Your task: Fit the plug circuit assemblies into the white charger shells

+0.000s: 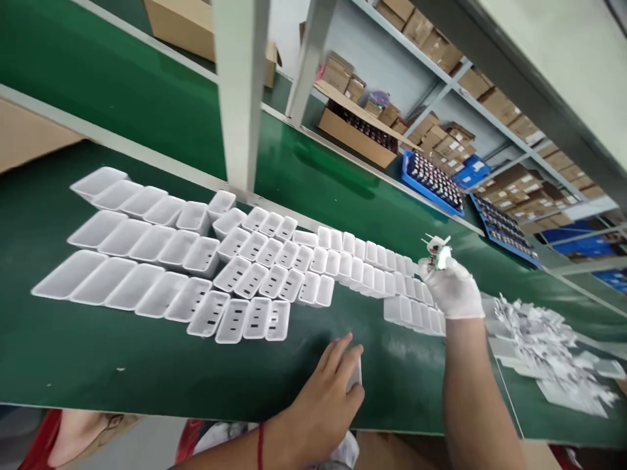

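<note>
My right hand, in a white glove, is raised above the green belt and pinches a small circuit board with metal prongs. My bare left hand rests low near the front edge, fingers curled round a white plastic shell. Rows of open white charger shells lie side by side across the belt, from far left to just under my right hand.
A heap of loose white parts lies at the right. Blue trays of components and cardboard boxes sit on the far belt. A metal post stands behind the shells. Shelves of boxes rise beyond.
</note>
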Demonstrator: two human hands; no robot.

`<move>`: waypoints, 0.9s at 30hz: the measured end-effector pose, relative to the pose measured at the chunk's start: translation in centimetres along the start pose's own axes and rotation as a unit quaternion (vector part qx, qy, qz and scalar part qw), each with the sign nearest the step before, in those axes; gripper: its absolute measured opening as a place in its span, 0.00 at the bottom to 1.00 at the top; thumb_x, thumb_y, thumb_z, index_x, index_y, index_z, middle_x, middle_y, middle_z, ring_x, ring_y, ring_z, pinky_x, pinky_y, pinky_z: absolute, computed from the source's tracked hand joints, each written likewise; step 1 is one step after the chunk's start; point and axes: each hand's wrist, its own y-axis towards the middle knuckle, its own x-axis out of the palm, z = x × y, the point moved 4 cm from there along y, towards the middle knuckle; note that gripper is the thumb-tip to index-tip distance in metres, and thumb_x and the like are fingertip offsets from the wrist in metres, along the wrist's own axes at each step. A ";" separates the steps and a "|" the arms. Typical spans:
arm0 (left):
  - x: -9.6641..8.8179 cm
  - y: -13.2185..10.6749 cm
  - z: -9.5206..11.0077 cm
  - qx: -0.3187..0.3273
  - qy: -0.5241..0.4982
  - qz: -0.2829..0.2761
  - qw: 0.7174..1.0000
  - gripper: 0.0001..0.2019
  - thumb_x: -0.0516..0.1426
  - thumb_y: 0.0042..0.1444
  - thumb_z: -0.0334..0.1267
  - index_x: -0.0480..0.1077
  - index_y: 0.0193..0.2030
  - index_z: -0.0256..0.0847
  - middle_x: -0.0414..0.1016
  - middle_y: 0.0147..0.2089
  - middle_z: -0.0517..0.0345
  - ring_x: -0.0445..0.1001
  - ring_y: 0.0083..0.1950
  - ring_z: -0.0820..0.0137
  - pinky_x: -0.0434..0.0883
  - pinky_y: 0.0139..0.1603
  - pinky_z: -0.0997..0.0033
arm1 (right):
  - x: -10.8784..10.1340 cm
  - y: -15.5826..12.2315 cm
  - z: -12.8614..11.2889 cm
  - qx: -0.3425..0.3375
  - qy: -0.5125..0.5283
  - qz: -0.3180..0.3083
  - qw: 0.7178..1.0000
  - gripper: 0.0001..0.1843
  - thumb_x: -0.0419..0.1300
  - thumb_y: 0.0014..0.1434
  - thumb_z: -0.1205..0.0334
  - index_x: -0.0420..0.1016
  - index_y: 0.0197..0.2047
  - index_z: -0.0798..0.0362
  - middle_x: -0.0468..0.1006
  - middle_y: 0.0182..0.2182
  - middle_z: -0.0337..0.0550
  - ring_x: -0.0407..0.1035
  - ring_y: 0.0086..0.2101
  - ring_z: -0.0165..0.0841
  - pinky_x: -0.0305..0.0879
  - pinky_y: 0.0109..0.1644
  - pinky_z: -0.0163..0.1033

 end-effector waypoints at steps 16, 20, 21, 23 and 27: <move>5.3 1.9 0.5 -0.163 -0.190 -0.081 0.965 0.35 0.62 0.61 0.38 0.48 0.68 0.39 0.64 0.65 0.33 0.65 0.68 0.50 0.72 0.63 0.49 | -3.0 -24.2 8.7 0.204 0.241 0.055 0.947 0.47 0.73 0.54 0.60 0.53 0.69 0.30 0.73 0.58 0.43 0.79 0.42 0.37 0.80 0.43 0.40; 5.1 2.4 0.0 -0.172 -0.165 -0.052 0.970 0.34 0.66 0.58 0.40 0.53 0.65 0.40 0.70 0.61 0.37 0.70 0.64 0.48 0.72 0.62 0.45 | -2.5 -23.4 7.4 0.152 0.211 -0.022 0.965 0.52 0.70 0.57 0.51 0.42 0.73 0.30 0.71 0.60 0.47 0.78 0.46 0.44 0.78 0.49 0.52; 5.0 2.4 -0.1 -0.175 -0.167 -0.059 0.968 0.35 0.66 0.57 0.40 0.53 0.65 0.41 0.71 0.60 0.37 0.71 0.63 0.49 0.73 0.62 0.46 | -2.1 -23.2 7.1 0.146 0.197 -0.054 0.968 0.51 0.69 0.58 0.49 0.40 0.74 0.32 0.69 0.62 0.49 0.76 0.49 0.47 0.77 0.50 0.54; 4.9 2.4 -0.6 -0.185 -0.191 -0.081 0.961 0.37 0.67 0.57 0.40 0.52 0.67 0.42 0.71 0.61 0.39 0.73 0.61 0.51 0.74 0.60 0.47 | -1.6 -23.0 6.5 0.121 0.154 -0.088 0.977 0.51 0.66 0.60 0.47 0.37 0.75 0.34 0.65 0.65 0.51 0.71 0.55 0.50 0.75 0.52 0.58; 4.6 2.0 -1.0 -0.179 -0.248 -0.084 0.948 0.37 0.65 0.59 0.39 0.49 0.69 0.43 0.69 0.64 0.38 0.70 0.65 0.53 0.73 0.63 0.50 | -0.3 -22.9 5.5 0.016 0.056 -0.106 0.993 0.53 0.64 0.63 0.46 0.27 0.75 0.32 0.64 0.65 0.47 0.67 0.60 0.47 0.72 0.58 0.59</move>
